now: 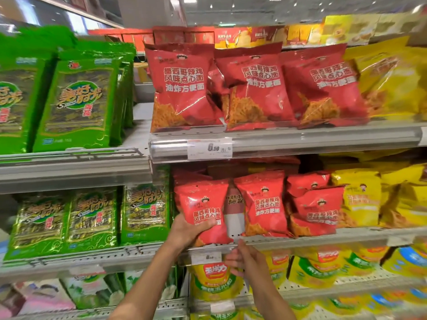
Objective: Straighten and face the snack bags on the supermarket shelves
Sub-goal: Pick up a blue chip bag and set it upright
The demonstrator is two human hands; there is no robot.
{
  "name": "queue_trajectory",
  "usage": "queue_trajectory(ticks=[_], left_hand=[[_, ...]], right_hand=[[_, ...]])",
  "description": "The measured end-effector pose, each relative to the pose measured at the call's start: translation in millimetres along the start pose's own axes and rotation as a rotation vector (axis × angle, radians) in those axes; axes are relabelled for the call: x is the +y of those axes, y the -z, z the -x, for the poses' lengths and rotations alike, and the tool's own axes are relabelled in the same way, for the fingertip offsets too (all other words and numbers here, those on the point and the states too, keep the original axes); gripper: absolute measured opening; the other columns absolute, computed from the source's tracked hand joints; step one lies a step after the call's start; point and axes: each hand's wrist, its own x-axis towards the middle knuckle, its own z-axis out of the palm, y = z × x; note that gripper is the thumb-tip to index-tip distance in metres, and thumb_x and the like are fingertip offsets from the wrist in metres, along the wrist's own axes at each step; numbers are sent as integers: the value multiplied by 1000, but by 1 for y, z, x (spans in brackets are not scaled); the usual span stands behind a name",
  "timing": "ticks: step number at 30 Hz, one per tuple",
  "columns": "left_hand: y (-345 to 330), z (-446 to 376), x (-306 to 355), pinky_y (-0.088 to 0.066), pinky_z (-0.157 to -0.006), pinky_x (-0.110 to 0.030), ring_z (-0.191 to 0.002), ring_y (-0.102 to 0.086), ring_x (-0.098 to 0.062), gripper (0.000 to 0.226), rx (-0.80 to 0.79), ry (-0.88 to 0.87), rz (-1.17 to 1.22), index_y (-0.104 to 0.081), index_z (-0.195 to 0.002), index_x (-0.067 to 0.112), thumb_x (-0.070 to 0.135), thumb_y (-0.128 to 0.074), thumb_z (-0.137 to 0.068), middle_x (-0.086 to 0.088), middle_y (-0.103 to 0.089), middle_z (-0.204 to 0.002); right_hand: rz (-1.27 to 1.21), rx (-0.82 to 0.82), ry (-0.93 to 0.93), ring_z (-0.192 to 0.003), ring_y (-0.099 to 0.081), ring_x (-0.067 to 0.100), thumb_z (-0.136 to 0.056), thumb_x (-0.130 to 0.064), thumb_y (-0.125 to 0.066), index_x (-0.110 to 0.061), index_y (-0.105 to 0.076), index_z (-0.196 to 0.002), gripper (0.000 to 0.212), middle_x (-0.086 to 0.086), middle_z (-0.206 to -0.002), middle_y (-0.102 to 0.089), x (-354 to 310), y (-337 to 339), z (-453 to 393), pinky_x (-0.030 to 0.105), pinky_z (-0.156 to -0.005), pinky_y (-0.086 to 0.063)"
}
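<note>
Fingers of the left hand (187, 229) curl round the bottom of a red snack bag (203, 209), with the thumb across its front. That bag stands at the left end of the middle shelf (300, 239), facing out but leaning a little. The right hand (242, 259) is just below the edge of that shelf, to the right of the held bag. Its fingers look loosely bent and seem to hold nothing, though it is blurry.

Just right of the held bag there is a gap, and a bag turned backward (234, 204) shows in it. Further right on the same shelf, a second red bag (265, 204) tilts, and two more red bags (316, 204) lean on each other in a messy way. Past them stand yellow bags (360, 197), which also look bunched.

Above the middle shelf, the top row of red bags (254, 86) faces out fairly neatly, so that part looks mostly done. To the left of both shelves, green packs (76, 100) stand in straight rows.

So the job looks about partway: the middle shelf needs the most work, and the shelves below it look blurry, so their state cannot be told
</note>
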Motion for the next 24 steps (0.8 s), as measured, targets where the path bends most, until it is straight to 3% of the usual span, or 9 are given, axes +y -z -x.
queue_trajectory(ticks=[2,5,8,11,13,16,19,21,24], left_hand=[[-1,1,-2,-57,-68,-20,-84,-73,-8,50,22,11,-25,-66,-112,16,23,-89,-69,-2,-76,-102],[2,12,-4,-60,-82,-36,-89,-72,-16,63,107,8,-24,-57,-119,13,25,-91,-67,-4,-72,-107],[4,35,-11,-52,-84,-29,-94,-63,-13,80,337,-129,-251,-52,-130,11,40,-89,-66,5,-63,-109],[-9,69,-18,-44,-90,-32,-106,-52,-14,72,557,-319,-341,-56,-128,11,47,-81,-71,9,-52,-112],[-24,86,-23,-44,-88,-34,-106,-52,-16,57,593,-401,-314,-59,-120,13,46,-75,-77,9,-52,-111],[-58,99,-32,-50,-76,-20,-89,-61,-10,28,516,-405,-170,-63,-107,18,27,-76,-83,6,-62,-97],[-107,100,-40,-46,-63,-7,-74,-62,-11,14,372,-282,-7,-67,-97,12,8,-74,-86,1,-66,-81],[-143,105,-47,-45,-64,-12,-72,-61,-15,9,255,-186,-1,-66,-94,9,4,-70,-88,2,-65,-77],[-197,116,-58,-42,-75,-32,-81,-60,-24,6,49,-47,-52,-64,-94,9,9,-69,-90,-1,-65,-81]], right_hand=[[-26,15,-12,-94,-73,37,-98,-35,-60,6,-67,-101,42,23,-95,-76,-2,-1,2,43,-81,-60],[-51,21,-30,-93,-74,35,-98,-36,-60,4,-67,-101,41,23,-97,-76,-4,-3,4,32,-68,-59],[-20,35,-4,-86,-75,30,-98,-37,-61,6,-68,-104,44,20,-94,-76,-1,-1,5,29,-65,-59],[7,62,38,-72,-72,21,-98,-38,-62,6,-69,-103,45,18,-85,-75,1,3,6,26,-60,-58],[21,85,65,-68,-70,16,-98,-38,-61,3,-69,-97,41,13,-80,-73,3,10,7,24,-59,-56],[33,156,85,-73,-68,21,-99,-39,-61,-3,-67,-88,38,12,-79,-72,10,32,12,38,-72,-57],[38,269,104,-75,-68,23,-100,-38,-60,-5,-66,-86,36,7,-78,-73,20,74,25,35,-71,-55],[38,376,83,-77,-72,21,-99,-37,-61,-2,-67,-92,36,8,-84,-76,27,112,38,35,-72,-57],[31,559,50,-85,-74,28,-98,-31,-64,-5,-66,-88,28,14,-87,-73,39,179,59,46,-83,-57]])
